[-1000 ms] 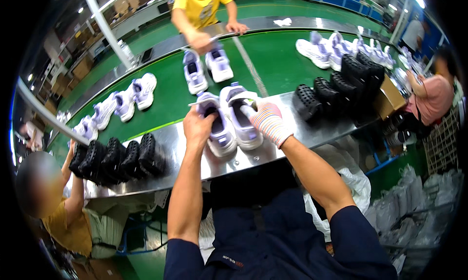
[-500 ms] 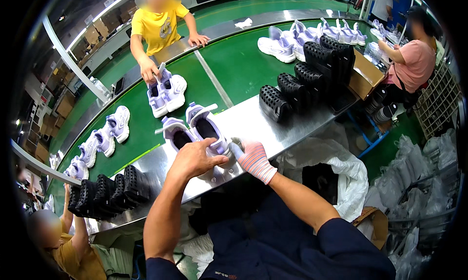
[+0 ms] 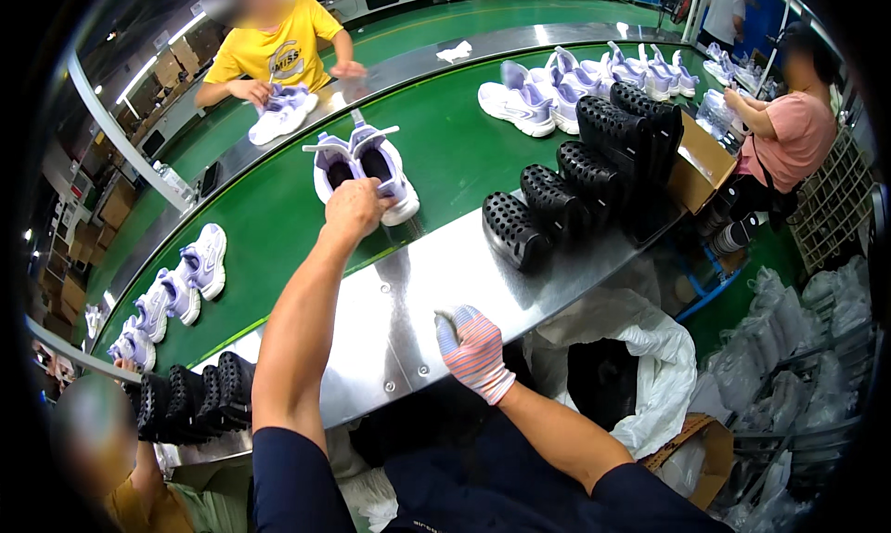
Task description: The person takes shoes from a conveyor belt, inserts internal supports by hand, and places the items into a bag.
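A pair of white-and-lavender sneakers [image 3: 401, 182] stands on the green belt, toes away from me. My bare left hand [image 3: 355, 208] reaches out to them, its fingers closed at the heel openings where the two shoes meet. My right hand [image 3: 474, 352], in a striped knit glove with grey fingertips, hovers over the near metal ledge [image 3: 371, 347]. It holds nothing; its thumb and forefinger are slightly apart, the other fingers partly hidden.
Black perforated shoe forms [image 3: 515, 231] stand on the ledge to the right, others [image 3: 221, 389] at left. More sneakers [image 3: 520, 103] line the green belt [image 3: 445, 162]. A white sack [image 3: 664, 370] hangs below the ledge. Co-workers stand across the belt and at both sides.
My left hand has carried the sneakers from the ledge onto the belt. My right hand has let go and drawn back nearer. The co-worker opposite has lifted another pair toward the far edge.
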`<state>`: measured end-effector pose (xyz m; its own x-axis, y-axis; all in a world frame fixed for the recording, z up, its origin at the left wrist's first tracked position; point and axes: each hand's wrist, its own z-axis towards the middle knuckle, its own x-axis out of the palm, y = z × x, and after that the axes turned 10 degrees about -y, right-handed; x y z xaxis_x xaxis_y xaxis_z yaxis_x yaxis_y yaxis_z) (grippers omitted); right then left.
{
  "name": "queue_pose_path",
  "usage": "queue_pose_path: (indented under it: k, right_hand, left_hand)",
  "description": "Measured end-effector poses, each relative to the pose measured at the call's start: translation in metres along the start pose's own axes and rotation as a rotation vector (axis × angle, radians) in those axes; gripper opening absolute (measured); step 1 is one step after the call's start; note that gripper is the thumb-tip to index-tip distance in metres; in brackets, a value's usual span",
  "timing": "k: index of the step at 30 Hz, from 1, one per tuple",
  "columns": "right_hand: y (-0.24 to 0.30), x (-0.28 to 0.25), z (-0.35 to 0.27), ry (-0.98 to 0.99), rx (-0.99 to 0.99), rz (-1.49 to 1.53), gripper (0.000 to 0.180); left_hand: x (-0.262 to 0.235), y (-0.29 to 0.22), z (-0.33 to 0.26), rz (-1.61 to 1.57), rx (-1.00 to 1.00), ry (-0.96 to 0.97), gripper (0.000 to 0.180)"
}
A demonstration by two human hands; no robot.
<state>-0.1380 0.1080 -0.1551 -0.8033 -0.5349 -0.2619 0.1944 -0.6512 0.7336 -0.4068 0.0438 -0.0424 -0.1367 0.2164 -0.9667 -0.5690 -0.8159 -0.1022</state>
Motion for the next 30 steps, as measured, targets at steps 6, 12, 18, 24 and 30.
queue_pose_path:
  k: [6, 12, 18, 24, 30]
  right_hand:
    - [0.003, 0.004, -0.001, 0.017, 0.001, 0.002, 0.013]
    - [-0.003, 0.004, -0.001, 0.022, 0.009, -0.014, 0.013]
    - [0.048, -0.002, 0.063, 0.637, 0.489, 0.011, 0.043]
    - [0.009, 0.038, 0.272, 0.672, 0.173, -0.413, 0.06]
    - [-0.18, 0.033, 0.424, 0.377, 0.38, -0.804, 0.05]
  left_hand:
    - [0.035, 0.012, -0.005, -0.016, -0.048, -0.087, 0.061]
    - [0.056, -0.004, -0.109, -0.286, 0.167, -0.578, 0.044]
    - [0.079, -0.001, -0.171, -0.474, 0.054, -0.592, 0.036]
    - [0.075, -0.006, -0.169, -0.539, 0.069, -0.61, 0.032]
    - [0.068, -0.011, -0.161, -0.626, 0.065, -0.577, 0.029]
